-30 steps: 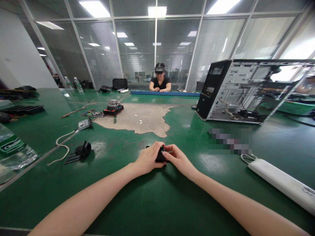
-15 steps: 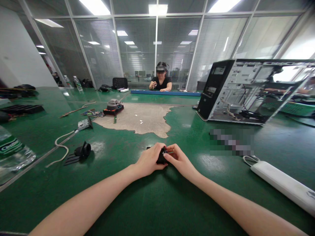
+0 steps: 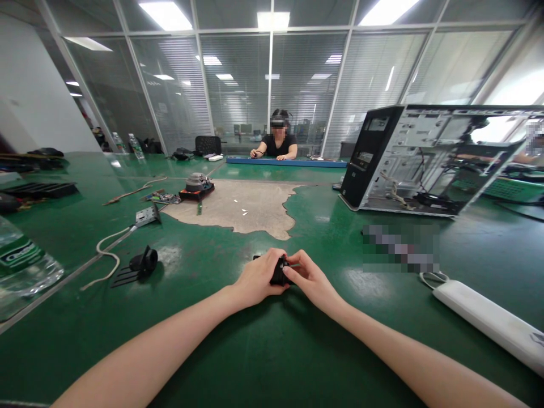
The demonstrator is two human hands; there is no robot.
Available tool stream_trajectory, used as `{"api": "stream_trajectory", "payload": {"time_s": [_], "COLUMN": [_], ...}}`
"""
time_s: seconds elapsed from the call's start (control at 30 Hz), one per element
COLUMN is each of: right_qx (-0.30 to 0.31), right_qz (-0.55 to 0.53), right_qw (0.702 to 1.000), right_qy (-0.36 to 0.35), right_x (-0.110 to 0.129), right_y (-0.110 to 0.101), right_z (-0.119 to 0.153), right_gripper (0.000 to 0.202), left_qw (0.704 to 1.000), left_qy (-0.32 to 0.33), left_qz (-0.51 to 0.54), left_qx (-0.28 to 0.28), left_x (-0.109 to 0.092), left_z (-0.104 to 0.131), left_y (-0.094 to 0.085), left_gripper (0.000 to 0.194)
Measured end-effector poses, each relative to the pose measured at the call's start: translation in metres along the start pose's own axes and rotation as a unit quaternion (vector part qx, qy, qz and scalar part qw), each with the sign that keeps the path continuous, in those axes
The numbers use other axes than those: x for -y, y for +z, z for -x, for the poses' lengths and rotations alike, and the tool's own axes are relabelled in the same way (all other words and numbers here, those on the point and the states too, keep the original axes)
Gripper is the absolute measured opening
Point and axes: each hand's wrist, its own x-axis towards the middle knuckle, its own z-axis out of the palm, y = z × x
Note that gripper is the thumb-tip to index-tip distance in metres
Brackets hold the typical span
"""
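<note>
Wrapped around a small black part (image 3: 278, 273), my left hand (image 3: 256, 277) grips it just above the green table (image 3: 272, 351). Most of the part is hidden by the fingers, so its exact kind does not show. From the right, the thumb and fingers of my right hand (image 3: 309, 276) pinch the same part at its end. Left of my hands lies a black plastic piece (image 3: 143, 260) with a round collar and flat prongs.
An open computer case (image 3: 374, 158) stands at the right, with a white power strip (image 3: 488, 323) nearer me. At the left are a water bottle (image 3: 25, 260), a metal bracket (image 3: 147, 215) and a heatsink-like unit (image 3: 198, 186). Across the table sits a person (image 3: 278, 144).
My hands keep almost the same grip and place. Across the table, the other person's raised hand has come down towards the table.
</note>
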Motion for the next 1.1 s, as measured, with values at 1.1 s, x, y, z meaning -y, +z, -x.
{"api": "stream_trajectory", "payload": {"time_s": [1.1], "right_qx": [0.009], "right_qz": [-0.016], "right_qw": [1.000], "right_qy": [-0.004], "right_x": [0.0043], "right_y": [-0.0007], "right_z": [0.0034], "right_gripper": [0.021], "left_qw": [1.000], "left_qy": [-0.009], "left_qz": [0.010], "left_qx": [-0.001], "left_x": [-0.0002], "left_z": [0.0003], "left_y": [0.0002], "left_gripper": [0.057]}}
